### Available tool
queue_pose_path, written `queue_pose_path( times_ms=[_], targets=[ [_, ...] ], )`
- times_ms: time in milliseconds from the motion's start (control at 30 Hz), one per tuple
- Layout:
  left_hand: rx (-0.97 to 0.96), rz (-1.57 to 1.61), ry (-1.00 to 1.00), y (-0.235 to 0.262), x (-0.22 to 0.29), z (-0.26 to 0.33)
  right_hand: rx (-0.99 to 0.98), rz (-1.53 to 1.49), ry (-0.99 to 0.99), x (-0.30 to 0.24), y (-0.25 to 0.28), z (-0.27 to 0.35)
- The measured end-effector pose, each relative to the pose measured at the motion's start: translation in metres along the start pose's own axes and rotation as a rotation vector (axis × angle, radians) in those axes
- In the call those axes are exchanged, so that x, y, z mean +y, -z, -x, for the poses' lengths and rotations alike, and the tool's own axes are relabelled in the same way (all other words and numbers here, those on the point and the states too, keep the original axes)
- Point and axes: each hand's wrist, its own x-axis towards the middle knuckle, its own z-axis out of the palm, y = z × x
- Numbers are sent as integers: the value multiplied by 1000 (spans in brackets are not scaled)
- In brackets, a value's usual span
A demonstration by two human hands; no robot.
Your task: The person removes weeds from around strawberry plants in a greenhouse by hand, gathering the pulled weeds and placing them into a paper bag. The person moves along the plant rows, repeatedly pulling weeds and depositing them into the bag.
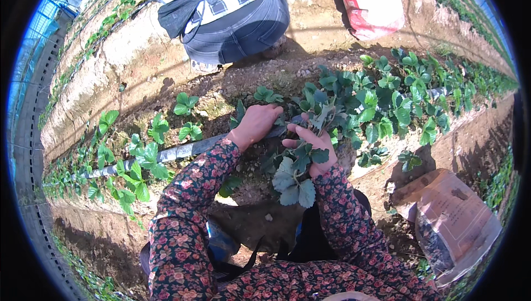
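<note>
My left hand [255, 126] reaches down over the raised bed, its fingers curled together at a small strawberry plant [267, 95]. The fingertips are hidden, so what they pinch cannot be made out. Close by on the right, my right hand [319, 149] has a loose bunch of strawberry leaves [293, 182] lodged in it, with stems and leaflets sticking out above and below the palm. Its index finger points toward my left hand. Between and beneath the hands runs a grey hose [191, 149], partly covered by foliage.
Dense strawberry plants [381, 99] fill the bed to the right; sparser ones [146, 157] grow at left. Across the bed a person in dark jeans [240, 30] bends away. A red-and-white sack [376, 5] lies at the top, a worn brownish sack [456, 218] at lower right.
</note>
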Motion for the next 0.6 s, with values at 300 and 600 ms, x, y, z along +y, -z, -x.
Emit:
queue_pose_path(
  times_ms=[300,600],
  targets=[
    [86,123,106,29,8,25,11,40,-11,7,-3,1],
    [325,1141,690,107,70,114,-488,-215,108,107,-50,-5]
  ],
)
